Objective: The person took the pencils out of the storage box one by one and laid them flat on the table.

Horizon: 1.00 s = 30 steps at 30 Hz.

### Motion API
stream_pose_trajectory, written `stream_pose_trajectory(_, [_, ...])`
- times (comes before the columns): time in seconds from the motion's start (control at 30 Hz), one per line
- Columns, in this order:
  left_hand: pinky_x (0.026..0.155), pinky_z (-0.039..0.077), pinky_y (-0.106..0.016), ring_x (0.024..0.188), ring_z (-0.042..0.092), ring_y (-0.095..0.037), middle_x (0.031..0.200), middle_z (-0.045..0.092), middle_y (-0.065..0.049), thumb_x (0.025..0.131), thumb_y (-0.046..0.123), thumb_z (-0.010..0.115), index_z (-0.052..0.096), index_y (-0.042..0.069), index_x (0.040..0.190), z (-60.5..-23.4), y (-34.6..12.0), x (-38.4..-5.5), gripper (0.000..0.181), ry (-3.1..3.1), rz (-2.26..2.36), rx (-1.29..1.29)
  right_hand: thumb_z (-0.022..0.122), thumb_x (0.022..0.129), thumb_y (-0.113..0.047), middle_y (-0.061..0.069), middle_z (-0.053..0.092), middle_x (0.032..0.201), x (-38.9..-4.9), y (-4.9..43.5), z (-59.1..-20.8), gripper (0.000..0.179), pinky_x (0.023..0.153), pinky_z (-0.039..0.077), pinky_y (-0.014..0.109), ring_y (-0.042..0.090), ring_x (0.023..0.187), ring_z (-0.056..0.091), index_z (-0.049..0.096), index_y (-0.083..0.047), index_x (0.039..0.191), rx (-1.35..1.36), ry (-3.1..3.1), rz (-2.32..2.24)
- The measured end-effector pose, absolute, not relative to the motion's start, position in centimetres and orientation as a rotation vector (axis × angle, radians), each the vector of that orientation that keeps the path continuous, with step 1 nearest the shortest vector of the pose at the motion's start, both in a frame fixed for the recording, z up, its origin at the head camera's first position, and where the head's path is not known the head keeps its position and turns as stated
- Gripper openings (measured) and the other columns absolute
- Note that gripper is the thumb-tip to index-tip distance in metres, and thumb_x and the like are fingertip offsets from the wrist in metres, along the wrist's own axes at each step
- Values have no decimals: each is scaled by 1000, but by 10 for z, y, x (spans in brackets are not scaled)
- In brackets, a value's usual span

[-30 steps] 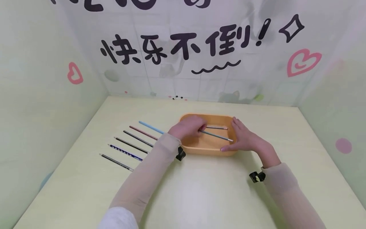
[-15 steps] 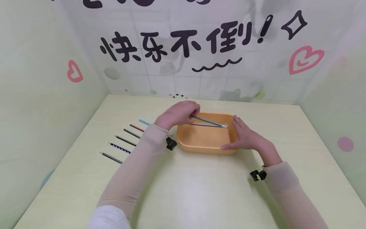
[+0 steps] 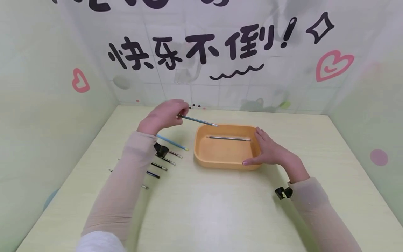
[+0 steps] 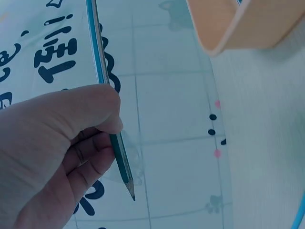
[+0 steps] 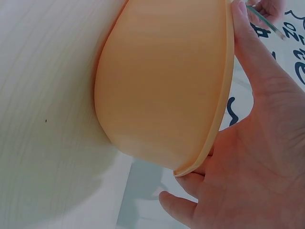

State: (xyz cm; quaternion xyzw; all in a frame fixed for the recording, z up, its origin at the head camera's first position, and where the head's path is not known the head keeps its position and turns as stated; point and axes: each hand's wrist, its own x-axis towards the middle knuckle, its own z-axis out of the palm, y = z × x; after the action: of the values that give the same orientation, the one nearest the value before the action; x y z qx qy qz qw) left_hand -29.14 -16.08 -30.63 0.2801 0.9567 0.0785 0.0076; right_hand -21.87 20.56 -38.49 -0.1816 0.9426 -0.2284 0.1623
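Observation:
My left hand [image 3: 165, 114] pinches a teal pencil [image 3: 201, 121] between thumb and fingers, raised beyond the back left of an orange plastic box [image 3: 226, 163]. In the left wrist view, the sharpened tip of this pencil [image 4: 123, 160] points down past the fingers. My right hand [image 3: 267, 150] grips the right end of the box, thumb at its front rim and fingers at the back corner. Inside the box lies one dark pencil [image 3: 228, 138]. In the right wrist view, fingers reach over the box rim [image 5: 228, 71].
Left of the box, several pencils lie in a slanted row, partly hidden under my left forearm. A light blue pencil [image 3: 173, 142] is the farthest back. Printed walls enclose the pale table [image 3: 201, 206] at the back and both sides.
My left hand has lifted the teal pencil out of the box and carried it left and back. The other pencil stays inside. My right hand keeps its place on the box.

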Motion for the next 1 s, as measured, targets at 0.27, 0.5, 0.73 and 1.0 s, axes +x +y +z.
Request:
stream_pose_trajectory(0.27, [76, 41, -36, 84, 49, -23, 88, 54, -6, 80, -3, 63, 55, 9, 89, -325, -196, -299, 17, 3017, 190, 757, 79, 74, -60, 27, -6, 165, -219, 207, -385, 133, 121, 11, 62, 46, 153, -3, 0, 11, 154, -528, 2700, -653])
stream_pose_trajectory(0.5, [75, 42, -36, 83, 48, -23, 90, 56, -6, 83, -3, 63, 57, 7, 93, -352, -216, -306, 15, 2990, 151, 699, 79, 74, -60, 26, -6, 165, -218, 206, -384, 132, 121, 11, 63, 46, 153, -3, 1, 10, 155, -526, 2691, -673])
stream_pose_trajectory(0.73, [76, 44, -36, 83, 50, -23, 91, 58, -6, 85, -2, 66, 57, 9, 93, -369, -225, -311, 16, 2974, 102, 715, 79, 74, -61, 25, -7, 165, -218, 205, -386, 133, 121, 11, 62, 45, 153, -4, 0, 9, 155, -528, 2696, -669])
stream_pose_trajectory(1.0, [73, 42, -35, 82, 49, -22, 90, 58, -5, 85, -3, 67, 57, 9, 92, -381, -234, -317, 18, 2948, 51, 701, 79, 73, -61, 25, -6, 165, -218, 205, -385, 133, 121, 11, 62, 45, 153, -4, 1, 10, 155, -534, 2701, -663])
